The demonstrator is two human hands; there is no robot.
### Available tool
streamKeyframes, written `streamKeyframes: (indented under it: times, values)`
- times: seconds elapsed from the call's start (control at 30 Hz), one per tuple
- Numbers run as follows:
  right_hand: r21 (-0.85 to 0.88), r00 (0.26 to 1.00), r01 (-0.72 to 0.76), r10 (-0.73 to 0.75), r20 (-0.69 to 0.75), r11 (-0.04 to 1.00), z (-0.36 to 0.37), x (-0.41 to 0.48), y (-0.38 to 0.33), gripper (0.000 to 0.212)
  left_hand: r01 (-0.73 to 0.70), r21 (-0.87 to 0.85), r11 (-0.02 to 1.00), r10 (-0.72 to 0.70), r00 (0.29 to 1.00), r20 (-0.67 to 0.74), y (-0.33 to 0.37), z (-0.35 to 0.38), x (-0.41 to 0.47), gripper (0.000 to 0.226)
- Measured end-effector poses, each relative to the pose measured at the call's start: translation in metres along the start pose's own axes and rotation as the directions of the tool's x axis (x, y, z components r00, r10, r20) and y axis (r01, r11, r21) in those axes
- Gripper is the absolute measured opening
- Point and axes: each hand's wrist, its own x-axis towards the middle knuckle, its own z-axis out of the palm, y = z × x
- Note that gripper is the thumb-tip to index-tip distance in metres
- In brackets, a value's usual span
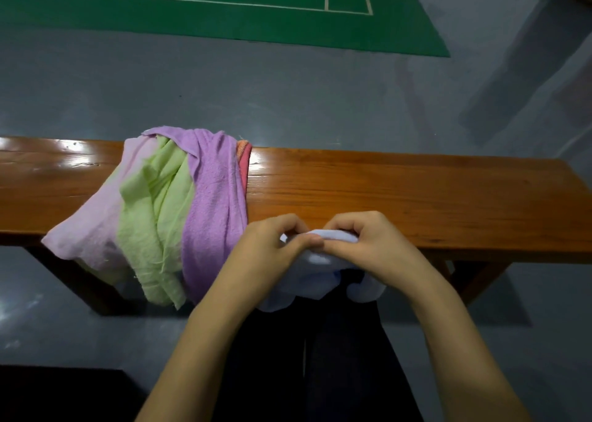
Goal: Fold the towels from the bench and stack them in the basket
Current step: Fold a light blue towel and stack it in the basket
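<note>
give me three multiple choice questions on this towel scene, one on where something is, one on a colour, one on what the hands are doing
1. Where does the pile of unfolded towels lie?
A. draped over the wooden bench
B. on the green court
C. in a basket

2. What colour is the towel in the hands?
A. green
B. pale blue
C. red

3. What is the state of the hands?
A. both flat on the bench
B. only one holds cloth
C. both pinch the same towel

Answers: 1 A, the pile of unfolded towels hangs across the wooden bench. 2 B, the pale blue towel droops below the hands. 3 C, the left hand and right hand each curl fingers on its top edge.
</note>
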Motion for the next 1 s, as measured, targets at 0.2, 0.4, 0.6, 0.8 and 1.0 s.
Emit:
streamKeyframes:
  times: [0.2, 0.4, 0.6, 0.8, 1.0]
  values:
    - [0.039, 0.996, -0.009, 0.013, -0.093, 0.999, -0.013, -0.006, 0.017, 0.008, 0.074, 0.034, 0.997, -0.064, 0.97, -0.233, -0.024, -0.028, 0.0, 0.018]
    - [0.143, 0.976, -0.001, 0.033, -0.217, 0.99, -0.02, -0.006, 0.028, 0.014, 0.232, 0.008, 0.973, -0.207, 0.885, -0.417, -0.047, -0.038, -0.001, 0.022]
    - [0.481, 0.922, 0.006, 0.181, -0.343, 0.877, -0.007, -0.007, 0.034, 0.012, 0.324, -0.235, 0.916, -0.4, 0.75, -0.526, -0.033, -0.034, -0.002, 0.057]
    - [0.762, 0.856, -0.026, 0.408, -0.318, 0.648, 0.026, -0.004, 0.023, 0.009, 0.357, -0.022, 0.934, -0.331, 0.839, -0.432, -0.025, -0.035, -0.001, 0.058]
    - [0.738, 0.901, -0.094, 0.372, -0.222, 0.668, 0.052, 0.006, 0.004, 0.015, 0.274, -0.23, 0.934, -0.319, 0.928, -0.19, -0.003, -0.007, -0.003, 0.048]
